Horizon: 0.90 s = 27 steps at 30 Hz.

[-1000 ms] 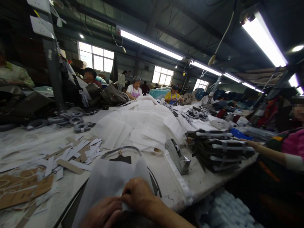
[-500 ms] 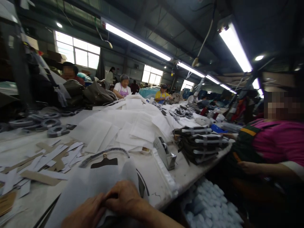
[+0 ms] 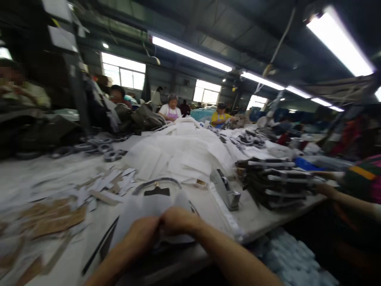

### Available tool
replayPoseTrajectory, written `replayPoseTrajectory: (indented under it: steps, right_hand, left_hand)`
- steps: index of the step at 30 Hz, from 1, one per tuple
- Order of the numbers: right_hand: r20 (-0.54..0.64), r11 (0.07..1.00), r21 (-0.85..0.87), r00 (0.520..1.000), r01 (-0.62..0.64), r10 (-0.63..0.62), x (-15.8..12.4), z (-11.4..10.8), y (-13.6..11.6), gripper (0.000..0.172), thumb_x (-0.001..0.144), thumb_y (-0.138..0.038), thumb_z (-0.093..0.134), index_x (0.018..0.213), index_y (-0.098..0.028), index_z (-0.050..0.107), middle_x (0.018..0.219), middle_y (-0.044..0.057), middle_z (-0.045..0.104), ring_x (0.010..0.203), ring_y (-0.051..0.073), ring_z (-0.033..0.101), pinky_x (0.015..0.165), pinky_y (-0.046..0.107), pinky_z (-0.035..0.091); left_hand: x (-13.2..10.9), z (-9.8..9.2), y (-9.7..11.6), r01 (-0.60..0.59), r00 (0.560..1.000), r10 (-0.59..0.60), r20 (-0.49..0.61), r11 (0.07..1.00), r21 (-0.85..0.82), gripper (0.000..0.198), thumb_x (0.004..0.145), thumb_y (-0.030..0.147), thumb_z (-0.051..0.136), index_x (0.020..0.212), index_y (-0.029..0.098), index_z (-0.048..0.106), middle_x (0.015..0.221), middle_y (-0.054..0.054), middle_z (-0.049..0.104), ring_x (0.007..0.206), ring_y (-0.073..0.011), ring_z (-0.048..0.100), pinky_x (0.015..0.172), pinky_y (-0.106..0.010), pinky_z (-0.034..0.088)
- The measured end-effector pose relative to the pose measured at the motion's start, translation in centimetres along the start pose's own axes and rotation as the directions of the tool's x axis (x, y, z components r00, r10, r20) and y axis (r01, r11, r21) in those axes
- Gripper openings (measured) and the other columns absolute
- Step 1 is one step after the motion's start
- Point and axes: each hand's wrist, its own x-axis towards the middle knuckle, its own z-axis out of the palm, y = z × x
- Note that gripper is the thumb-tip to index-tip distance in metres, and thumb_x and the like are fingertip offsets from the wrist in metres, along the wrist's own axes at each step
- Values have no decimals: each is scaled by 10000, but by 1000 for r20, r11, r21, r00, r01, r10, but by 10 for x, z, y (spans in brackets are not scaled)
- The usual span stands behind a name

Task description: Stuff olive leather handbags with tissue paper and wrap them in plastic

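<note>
My left hand (image 3: pixel 142 234) and my right hand (image 3: pixel 178 221) are pressed together at the near edge of the table, both closed on a thin white sheet (image 3: pixel 149 208). The sheet lies over a white bag (image 3: pixel 208 202) with a grey handle (image 3: pixel 156 183) and a dark tab. The picture is smeared by motion, so the fingers are hard to make out. A metal tape dispenser (image 3: pixel 224 190) stands just right of the bag.
Cut white and brown card strips (image 3: pixel 101 186) lie at the left. A heap of white sheets (image 3: pixel 184 155) fills the middle. A stack of dark bags (image 3: pixel 275 184) sits at the right, where another person's arm (image 3: pixel 342 198) reaches in. Several workers sit at the far side.
My hands have moved up and away from me on the sheet, and more of both forearms shows. The view swung back to the left. The neighbour's arm reaches toward the dark stack again.
</note>
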Motion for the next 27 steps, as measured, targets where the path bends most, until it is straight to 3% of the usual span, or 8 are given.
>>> replayPoseTrajectory:
  steps: [2, 4, 9, 12, 14, 19, 22, 27]
  right_hand:
    - [31, 999, 26, 999, 34, -34, 17, -12, 1, 145, 707, -141, 651, 784, -199, 760, 599, 8, 690, 572, 170, 663, 600, 251, 527]
    - [-18, 999, 32, 999, 31, -30, 33, -14, 0, 163, 748, -133, 606, 784, -194, 753, 610, 17, 689, 582, 158, 662, 610, 243, 514]
    - [-295, 1000, 0, 956, -16, 16, 33, 12, 0, 267, 908, -163, 470, 1011, -199, 714, 980, 93, 722, 928, 215, 663, 807, 312, 484]
    - [-386, 1000, -27, 922, 2, -12, 22, 33, 10, 263, 935, -147, 477, 1096, -201, 678, 1072, 82, 684, 1048, 224, 595, 925, 333, 428]
    - [-439, 999, -39, 898, 9, -25, 19, 44, 16, 230, 950, -155, 485, 1076, -199, 672, 1079, 76, 672, 1063, 232, 568, 952, 348, 403]
    - [-553, 988, -113, 819, 109, -154, 26, 61, 25, 213, 992, -220, 483, 1118, -244, 653, 1149, 44, 675, 1136, 223, 559, 1102, 438, 289]
    - [-546, 985, -154, 823, 83, -155, 31, 66, 28, 261, 992, -277, 503, 1230, -262, 608, 1276, 49, 640, 1257, 245, 503, 1158, 504, 194]
    - [-523, 990, -141, 847, 20, -92, 33, 68, 30, 245, 1000, -354, 494, 1179, -250, 623, 1195, 56, 673, 1141, 216, 582, 1113, 452, 278]
  left_hand:
    - [-4, -8, 11, 35, 997, -37, 73, 999, 26, 345, 805, 111, 445, 1032, 180, 695, 957, -103, 745, 844, -244, 715, 729, -300, 528]
    - [-6, -11, 18, 74, 992, -77, 98, 997, 36, 376, 798, 102, 473, 1110, 171, 671, 1037, -116, 729, 914, -252, 704, 783, -312, 524]
    - [6, -21, 12, 96, 986, -97, 135, 995, 14, 191, 691, 105, 581, 812, 166, 715, 814, -79, 732, 787, -245, 692, 711, -292, 519]
    - [20, -23, -1, 67, 988, -62, 143, 997, -34, 81, 663, 148, 635, 699, 188, 696, 675, -22, 698, 667, -203, 658, 618, -253, 497]
    - [23, -17, -8, 72, 994, -67, 90, 996, -54, 120, 739, 155, 588, 764, 187, 701, 716, -15, 710, 683, -186, 656, 627, -242, 495]
    - [6, 6, -9, 136, 981, -135, -139, 991, -1, 264, 904, 104, 425, 1045, 164, 640, 1026, -89, 697, 950, -211, 637, 855, -321, 492]
    - [1, 13, -10, 178, 964, -160, -213, 982, 64, 222, 917, 115, 440, 1008, 158, 638, 1053, -114, 663, 1040, -266, 586, 946, -423, 446]
    - [7, 14, -16, 279, 929, -225, -293, 947, 158, 195, 949, 210, 503, 1067, 141, 642, 1114, -134, 648, 1148, -311, 540, 1051, -524, 340]
